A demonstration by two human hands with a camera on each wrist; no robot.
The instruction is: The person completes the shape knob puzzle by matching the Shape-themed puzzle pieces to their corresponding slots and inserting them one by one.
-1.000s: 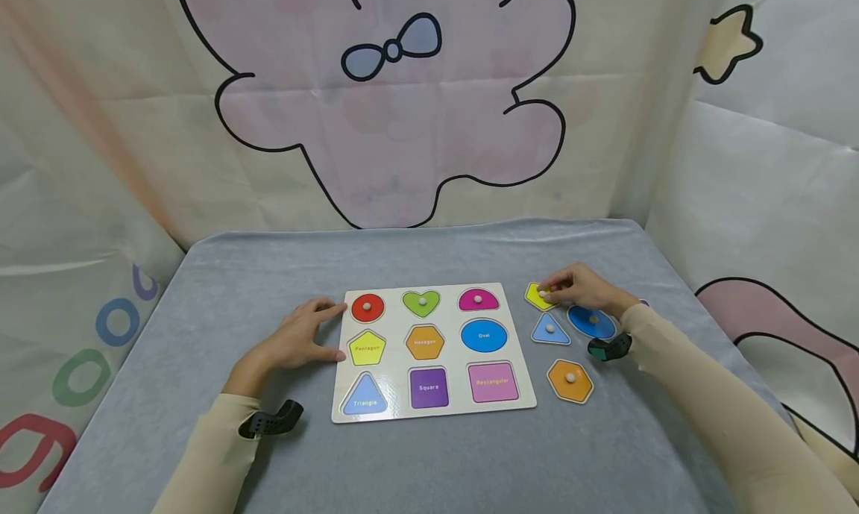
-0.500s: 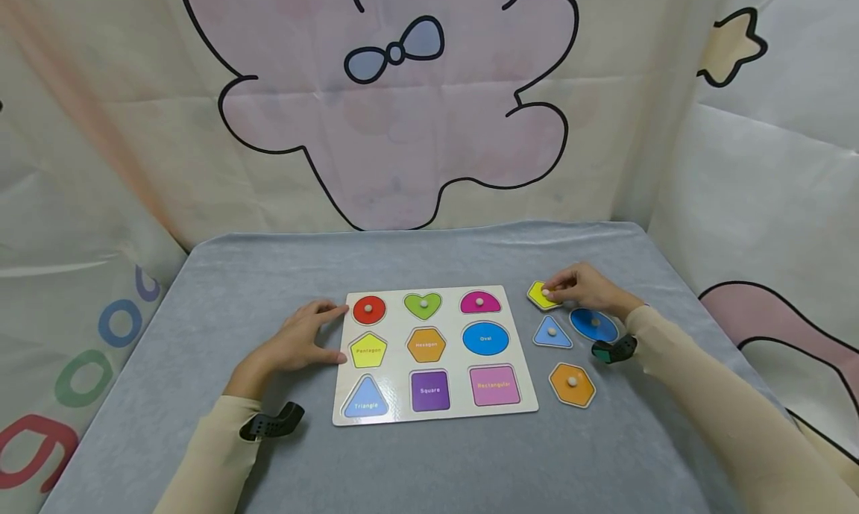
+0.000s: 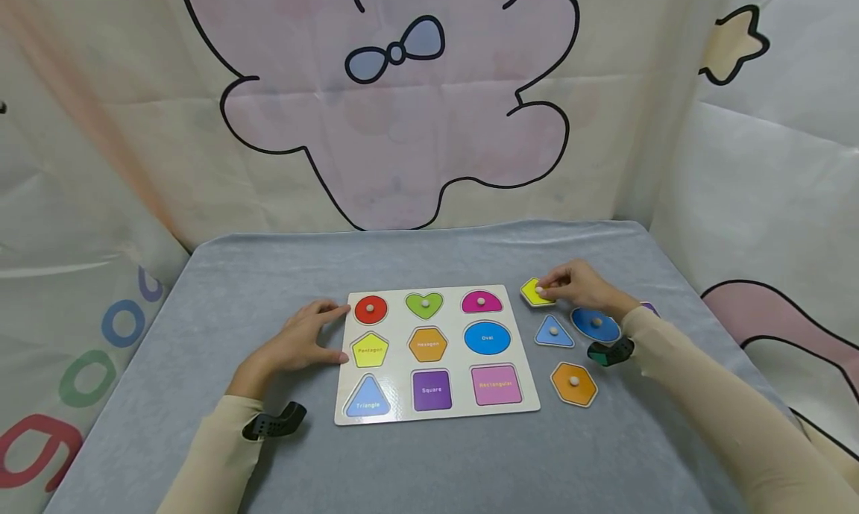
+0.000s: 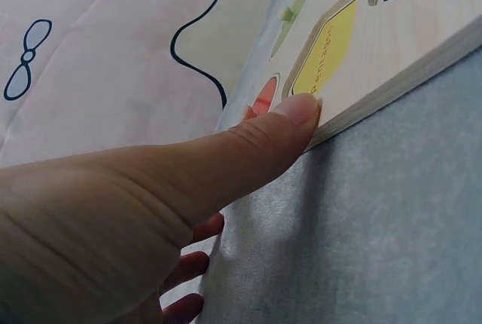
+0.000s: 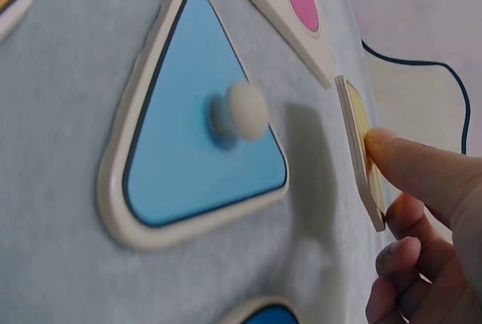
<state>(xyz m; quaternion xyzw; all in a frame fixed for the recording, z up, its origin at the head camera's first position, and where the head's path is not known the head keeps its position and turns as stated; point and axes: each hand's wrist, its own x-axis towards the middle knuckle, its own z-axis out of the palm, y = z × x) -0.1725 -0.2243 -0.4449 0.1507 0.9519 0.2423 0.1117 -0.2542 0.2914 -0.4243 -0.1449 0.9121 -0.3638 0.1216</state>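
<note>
My right hand (image 3: 582, 284) pinches a yellow pentagon puzzle piece (image 3: 530, 294) at its knob. In the right wrist view that piece (image 5: 358, 113) is tilted up on edge, above its shadow on the cloth. The white shape puzzle board (image 3: 399, 357) lies left of it. My left hand (image 3: 302, 339) touches the board's left edge with the thumb and a finger spread apart. The left thumb (image 4: 256, 132) rests on the edge beside the yellow Pentagon recess (image 4: 327, 49). Red circle (image 3: 362, 314), green heart (image 3: 416, 305) and magenta half-circle (image 3: 473, 302) pieces sit in the top row.
Right of the board lie a blue triangle piece (image 3: 546, 336), a blue oval piece (image 3: 590, 320) and an orange hexagon piece (image 3: 573, 396). A purple piece (image 3: 649, 307) peeks from behind the right sleeve. Grey cloth (image 3: 429, 469) covers the table, and printed curtains (image 3: 604, 126) stand around it.
The yellow pentagon piece has shifted slightly left and up off the cloth, pinched in my right hand. My left hand stays at the board's edge.
</note>
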